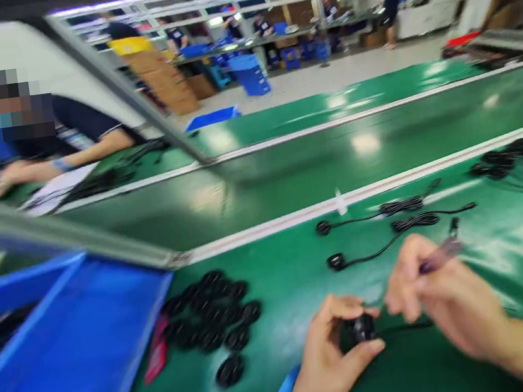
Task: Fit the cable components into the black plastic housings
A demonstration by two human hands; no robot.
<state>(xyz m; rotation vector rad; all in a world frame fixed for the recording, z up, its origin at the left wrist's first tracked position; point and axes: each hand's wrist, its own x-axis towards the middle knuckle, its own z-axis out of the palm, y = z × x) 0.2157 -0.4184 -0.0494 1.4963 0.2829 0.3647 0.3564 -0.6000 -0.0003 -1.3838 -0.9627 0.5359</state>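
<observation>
Green matting covered the bench where I worked, with a white rail dividing it from the conveyor belt beyond. My left hand was curled narrowly around a small black round part, pinched between thumb and fingertips just above the mat, low in the middle of the view. My right hand was closed on a slim pen-like tool whose tip pointed up and away; the hand was blurred, so I could not tell whether its fingers touched the part. A thin black lead ran from the part to the right, under my right hand.

Left of my hands lay a loose heap of black discs, with one more lying apart near me and a red strip beside the heap. Further left stood a blue bin. Beyond my hands two finished cables lay on the mat, each with a round end and a coiled middle, and a bundle of more cables sat at the far right. Across the belt another person's arm rested on the far bench.
</observation>
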